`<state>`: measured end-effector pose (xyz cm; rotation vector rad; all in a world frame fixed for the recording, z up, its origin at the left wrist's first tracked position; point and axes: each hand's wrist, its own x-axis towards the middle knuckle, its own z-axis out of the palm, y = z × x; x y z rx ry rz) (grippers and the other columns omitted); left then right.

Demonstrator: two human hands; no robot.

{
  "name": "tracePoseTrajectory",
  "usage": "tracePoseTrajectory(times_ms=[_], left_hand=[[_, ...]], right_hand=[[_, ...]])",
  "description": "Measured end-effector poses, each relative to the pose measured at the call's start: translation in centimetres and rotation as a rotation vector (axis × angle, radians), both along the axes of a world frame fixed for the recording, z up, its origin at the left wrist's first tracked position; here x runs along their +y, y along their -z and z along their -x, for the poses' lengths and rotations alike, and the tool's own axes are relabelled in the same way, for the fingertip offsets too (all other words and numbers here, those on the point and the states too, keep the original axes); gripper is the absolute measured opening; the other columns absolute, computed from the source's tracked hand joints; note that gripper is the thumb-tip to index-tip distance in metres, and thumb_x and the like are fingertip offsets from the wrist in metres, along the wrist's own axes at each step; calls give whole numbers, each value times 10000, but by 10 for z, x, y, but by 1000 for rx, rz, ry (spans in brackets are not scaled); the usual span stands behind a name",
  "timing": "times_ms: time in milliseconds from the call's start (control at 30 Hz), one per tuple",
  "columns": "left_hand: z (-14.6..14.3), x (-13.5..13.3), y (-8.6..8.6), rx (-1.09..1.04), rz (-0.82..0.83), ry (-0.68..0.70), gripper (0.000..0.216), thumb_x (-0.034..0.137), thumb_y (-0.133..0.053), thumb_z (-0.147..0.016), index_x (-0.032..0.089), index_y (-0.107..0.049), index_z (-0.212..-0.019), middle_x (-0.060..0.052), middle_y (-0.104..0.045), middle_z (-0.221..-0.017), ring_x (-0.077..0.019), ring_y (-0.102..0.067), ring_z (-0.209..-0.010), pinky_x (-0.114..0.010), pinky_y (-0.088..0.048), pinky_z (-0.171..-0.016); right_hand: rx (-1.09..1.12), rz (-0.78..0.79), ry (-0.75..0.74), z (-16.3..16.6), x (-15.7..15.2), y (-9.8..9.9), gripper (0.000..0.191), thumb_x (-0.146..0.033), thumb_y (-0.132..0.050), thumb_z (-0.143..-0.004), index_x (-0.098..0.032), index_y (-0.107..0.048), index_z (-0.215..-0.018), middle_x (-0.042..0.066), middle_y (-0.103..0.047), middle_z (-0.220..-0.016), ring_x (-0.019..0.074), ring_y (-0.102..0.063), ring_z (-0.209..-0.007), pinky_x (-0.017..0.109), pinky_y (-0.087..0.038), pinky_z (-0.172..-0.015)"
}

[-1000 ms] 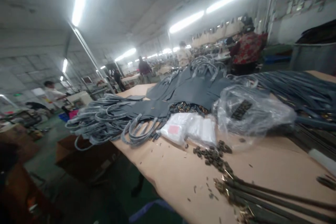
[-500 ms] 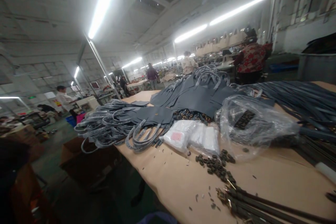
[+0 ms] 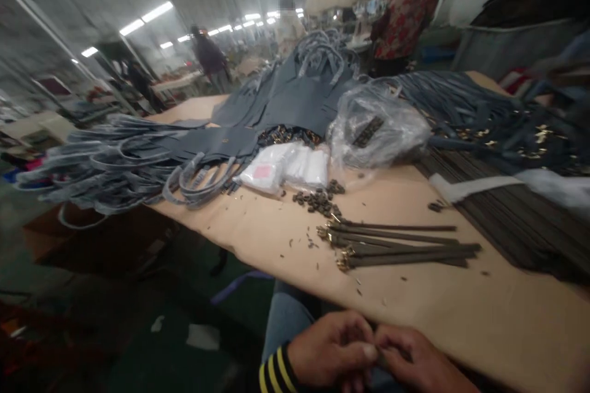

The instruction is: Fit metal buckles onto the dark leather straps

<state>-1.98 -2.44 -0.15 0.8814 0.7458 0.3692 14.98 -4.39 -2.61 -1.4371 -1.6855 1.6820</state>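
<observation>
Both my hands are low in the picture, below the near edge of the tan table [image 3: 483, 313]. My left hand [image 3: 329, 350] and my right hand [image 3: 415, 362] meet fingertip to fingertip, pinched together on something small and dark that I cannot make out. A dark sleeve with yellow stripes covers my left wrist, above my blue-jeaned knee [image 3: 288, 316]. Just beyond my hands lies a bundle of dark straps [image 3: 401, 245] with brass ends, and past it a small heap of dark metal fittings [image 3: 318, 199].
Grey bag handles [image 3: 115, 166] hang over the table's left edge above a cardboard box [image 3: 101, 245]. White packets [image 3: 286, 169], a clear plastic bag [image 3: 378, 126], grey leather panels [image 3: 295, 98] and more straps [image 3: 502, 221] fill the far side. People stand at benches behind.
The view has tipped down and turned. My two hands and knee have come into view at the bottom; the strap bundle now shows whole. The ceiling lights have mostly left the picture.
</observation>
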Motion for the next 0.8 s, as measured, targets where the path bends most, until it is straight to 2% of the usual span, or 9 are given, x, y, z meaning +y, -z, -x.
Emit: tracePoseTrajectory(times_ms=[100,233,400,533,667,800], left_hand=[[-2,2,-4,48,-58,17,350,456,-588,-673,138,-464,-753,81,-455,-471,-22,-404,-338,-123,-346,-325],[-5,0,-5,19,-3,-12,366,448,-618,-645,132,-455,-728,43,-526,-510,-47,-499,-418,-157,-426,-422],[-7,-1,0,4,64,-106,362,389,-685,-593,111,-476,-696,10,-579,-531,-58,-555,-467,-163,-441,-492],[-7,-1,2,-53,86,-139,354,357,-713,-565,114,-483,-681,11,-589,-552,-71,-574,-479,-170,-445,-488],[-8,-2,2,-33,77,-161,373,377,-708,-564,113,-475,-687,13,-579,-530,-65,-562,-457,-166,-434,-480],[-11,-2,1,35,36,-168,408,425,-695,-554,119,-463,-690,14,-562,-496,-63,-533,-437,-172,-411,-473]], right_hand=[[49,-19,-30,-1,1,-12,281,-363,-465,-753,-131,-541,-615,-43,-418,-529,99,-400,-521,215,-328,-494],[90,16,-33,1,4,-27,299,-372,-448,-753,-115,-538,-628,-10,-476,-580,107,-409,-559,221,-322,-530],[94,16,-24,-1,3,-21,278,-372,-463,-746,-131,-509,-615,-25,-451,-565,100,-378,-547,214,-308,-519],[88,24,-31,-4,3,-20,277,-380,-471,-727,-137,-497,-596,-42,-403,-533,91,-340,-515,208,-288,-488],[133,36,-46,-4,3,-21,301,-405,-463,-732,-129,-523,-626,-7,-494,-570,109,-406,-545,223,-327,-520],[85,28,-64,-4,4,-24,312,-404,-448,-749,-127,-548,-646,8,-536,-580,122,-444,-554,231,-347,-527]])
